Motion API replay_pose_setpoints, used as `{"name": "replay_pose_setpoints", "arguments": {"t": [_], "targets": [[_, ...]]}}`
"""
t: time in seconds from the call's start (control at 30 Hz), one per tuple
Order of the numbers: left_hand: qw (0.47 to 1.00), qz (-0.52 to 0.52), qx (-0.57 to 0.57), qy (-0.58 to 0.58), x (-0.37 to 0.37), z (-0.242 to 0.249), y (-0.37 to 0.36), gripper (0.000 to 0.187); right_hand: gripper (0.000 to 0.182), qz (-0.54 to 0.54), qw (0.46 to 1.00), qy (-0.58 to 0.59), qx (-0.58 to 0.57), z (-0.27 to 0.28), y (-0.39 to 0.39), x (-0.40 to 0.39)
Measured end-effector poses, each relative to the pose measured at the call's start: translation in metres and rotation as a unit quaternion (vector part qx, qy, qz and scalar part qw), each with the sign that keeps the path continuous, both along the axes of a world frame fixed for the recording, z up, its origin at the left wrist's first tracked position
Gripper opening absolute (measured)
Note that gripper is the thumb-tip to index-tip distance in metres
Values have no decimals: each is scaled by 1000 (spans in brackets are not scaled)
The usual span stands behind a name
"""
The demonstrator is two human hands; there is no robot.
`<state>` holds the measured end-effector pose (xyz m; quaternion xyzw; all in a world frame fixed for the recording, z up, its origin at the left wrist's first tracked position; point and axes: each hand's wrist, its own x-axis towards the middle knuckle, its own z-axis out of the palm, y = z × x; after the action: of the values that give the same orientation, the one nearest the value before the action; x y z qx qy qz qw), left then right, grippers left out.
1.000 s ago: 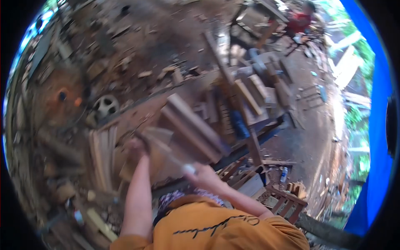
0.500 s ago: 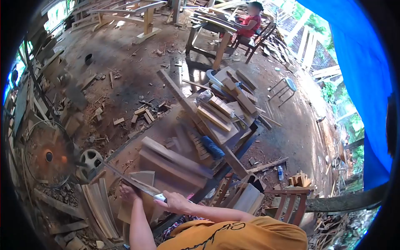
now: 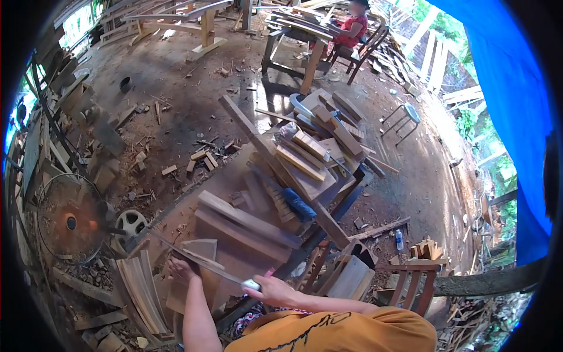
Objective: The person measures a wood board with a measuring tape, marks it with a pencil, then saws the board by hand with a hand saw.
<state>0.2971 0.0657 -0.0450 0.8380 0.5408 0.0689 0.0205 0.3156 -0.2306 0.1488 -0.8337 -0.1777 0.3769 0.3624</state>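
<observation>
My right hand (image 3: 274, 290) is closed around the white handle of a handsaw (image 3: 212, 268). Its long, thin blade slants up and left across a pale wooden board (image 3: 202, 249) at the near end of the workbench. On the near side of the blade, my left hand (image 3: 183, 268) grips the board, its fingers curled and partly hidden. Just beyond the saw lie thick wooden planks (image 3: 246, 223), side by side on the bench.
A pile of cut wood (image 3: 311, 149) and a long beam (image 3: 258, 141) lie farther along the bench. A fan (image 3: 70, 223) stands left, beside curved boards (image 3: 141, 293). A wooden chair (image 3: 410, 284) is at right. Another person (image 3: 350, 32) sits at a far table.
My right hand has drawn the saw back to the right, and the blade has slid the same way over the board. My left hand has stayed nearly in place.
</observation>
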Motion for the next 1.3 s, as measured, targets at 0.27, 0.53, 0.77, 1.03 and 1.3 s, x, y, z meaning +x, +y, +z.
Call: {"name": "replay_pose_setpoints", "arguments": {"t": [0.27, 0.53, 0.77, 1.03, 1.3], "targets": [[999, -19, -37, -5, 15, 57, -24, 49, 66, 10, 999, 17, 26, -2, 44, 19], [995, -31, -94, 7, 18, 67, -20, 40, 64, 8, 999, -4, 37, -15, 49, 8], [997, -45, 7, 54, 21, 86, -42, 41, 64, -31, 998, 43, 35, -22, 52, 11], [997, 9, -50, 52, 22, 82, -37, 46, 62, -3, 999, 45, -5, 6, -39, -21], [975, -79, 209, 0, -20, -77, 28, 39, 66, -8, 998, -12, 57, -21, 24, 5]]}}
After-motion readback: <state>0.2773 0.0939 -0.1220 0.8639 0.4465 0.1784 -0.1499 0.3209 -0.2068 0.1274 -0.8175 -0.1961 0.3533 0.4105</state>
